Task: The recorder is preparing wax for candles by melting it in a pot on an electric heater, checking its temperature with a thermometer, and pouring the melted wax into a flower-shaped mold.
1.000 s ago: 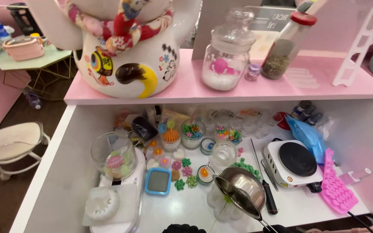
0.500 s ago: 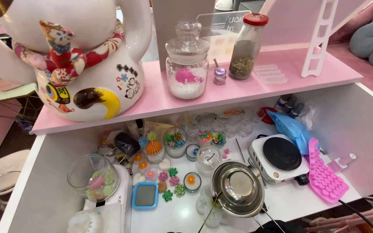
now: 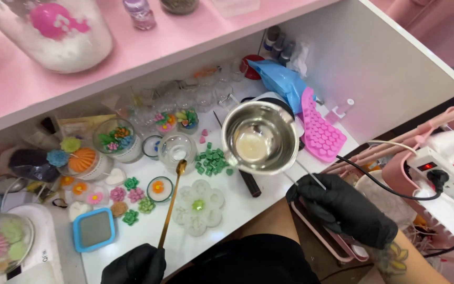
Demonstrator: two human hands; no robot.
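Above the white table (image 3: pixel 269 202), your right hand (image 3: pixel 350 210) grips the thin handle of the steel pot (image 3: pixel 260 138); stiff, light, liquid inside likely sloshes; your left hand (image 3: pixel 135 264) pinches a gold spoon (image 3: pixel 171 202) over a small jar (image 3: pixel 177 148).

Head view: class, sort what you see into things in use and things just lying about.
In use: right hand, steel pot, left hand, gold spoon, clear flower mould.
Lying about: pink mould, green wax bits, blue tin, blue bag.
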